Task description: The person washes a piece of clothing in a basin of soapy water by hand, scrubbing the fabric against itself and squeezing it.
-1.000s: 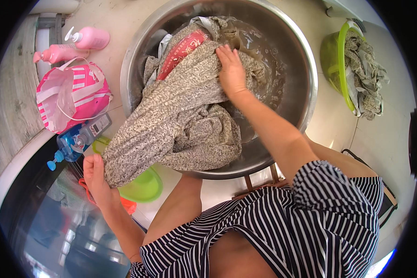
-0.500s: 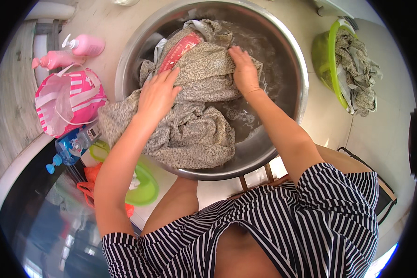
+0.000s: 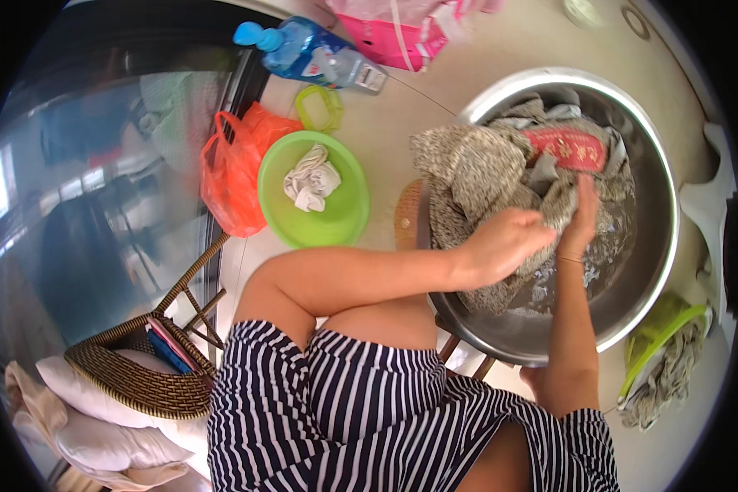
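A wet speckled grey-brown cloth (image 3: 480, 168) with a red printed patch (image 3: 570, 149) lies heaped in a large steel basin (image 3: 668, 193), partly over its left rim. Water shows in the basin around the lower right of the heap. My left hand (image 3: 504, 246) is above the near part of the cloth, its fingers curled at a raised fold. Facing it, my right hand (image 3: 580, 215) stands on edge with fingers stretched out, its palm side against the fold. The fold's lower part is hidden between the hands.
Left of the basin stand a green bowl (image 3: 357, 217) with a white cloth (image 3: 310, 179) and an orange plastic bag (image 3: 236, 201). Blue bottles (image 3: 307, 53) and a pink bag (image 3: 385, 37) are beyond. A green basket (image 3: 660, 336) of cloth sits right; a wicker chair (image 3: 143, 381) stands left.
My view has swung left, so the basin appears farther right. My hands, earlier apart and spread on the cloth, are now close together; the left one has curled.
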Available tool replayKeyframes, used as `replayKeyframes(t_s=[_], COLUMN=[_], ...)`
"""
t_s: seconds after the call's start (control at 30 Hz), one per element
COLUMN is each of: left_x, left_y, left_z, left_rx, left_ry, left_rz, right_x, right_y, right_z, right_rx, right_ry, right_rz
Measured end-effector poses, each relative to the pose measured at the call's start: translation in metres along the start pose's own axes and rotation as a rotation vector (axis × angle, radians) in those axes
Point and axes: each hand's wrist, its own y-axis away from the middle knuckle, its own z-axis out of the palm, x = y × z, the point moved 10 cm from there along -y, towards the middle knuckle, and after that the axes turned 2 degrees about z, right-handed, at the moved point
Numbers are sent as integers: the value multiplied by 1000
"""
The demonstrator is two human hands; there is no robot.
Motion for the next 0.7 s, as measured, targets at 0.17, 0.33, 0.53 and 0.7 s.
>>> replayKeyframes(t_s=[0.17,0.33,0.53,0.7], left_x=[19,65,94,123], left_y=[14,20,44,47], left_z=[-25,1,20,-23], left_rx=[76,-93,-298,-126], left_ry=[259,398,572,493], left_rz=[99,279,300,442], right_x=[-67,-61,-47,17], right_y=[5,37,5,-57], right_z=[6,5,-17,-40], right_rx=[-4,107,-109,123], right_ry=[-432,-829,-777,-412], right_rz=[395,272,521,291])
